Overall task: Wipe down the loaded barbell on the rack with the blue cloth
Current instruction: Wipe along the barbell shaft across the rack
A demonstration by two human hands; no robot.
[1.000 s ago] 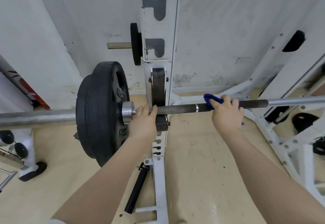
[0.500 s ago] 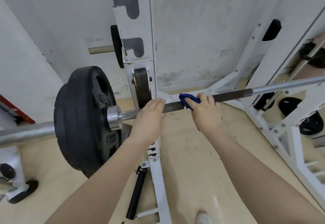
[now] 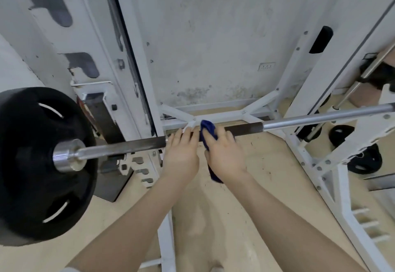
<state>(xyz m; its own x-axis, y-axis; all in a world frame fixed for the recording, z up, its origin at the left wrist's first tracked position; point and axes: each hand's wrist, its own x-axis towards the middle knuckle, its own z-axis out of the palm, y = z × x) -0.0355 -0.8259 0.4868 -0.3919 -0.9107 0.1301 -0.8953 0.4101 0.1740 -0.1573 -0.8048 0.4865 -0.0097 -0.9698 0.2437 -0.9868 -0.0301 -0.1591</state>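
Note:
The barbell (image 3: 299, 121) runs across the view on the white rack (image 3: 136, 92), its dark knurled part in the middle and bare steel to the right. Black weight plates (image 3: 36, 165) load its left end behind a steel collar (image 3: 66, 158). My left hand (image 3: 181, 156) lies over the bar, fingers curled on it. Right beside it, my right hand (image 3: 224, 154) grips the blue cloth (image 3: 208, 131), wrapped over the bar; a tail of cloth hangs below my wrist.
The rack's white base frame (image 3: 333, 186) spreads over the beige floor at right, with black plates (image 3: 365, 160) lying beyond it. A second steel bar (image 3: 363, 79) leans at the upper right. The wall stands close behind.
My right hand has slid the cloth leftward along the bar until it sits next to my left hand. The view has shifted, so the plates appear farther left and nearer.

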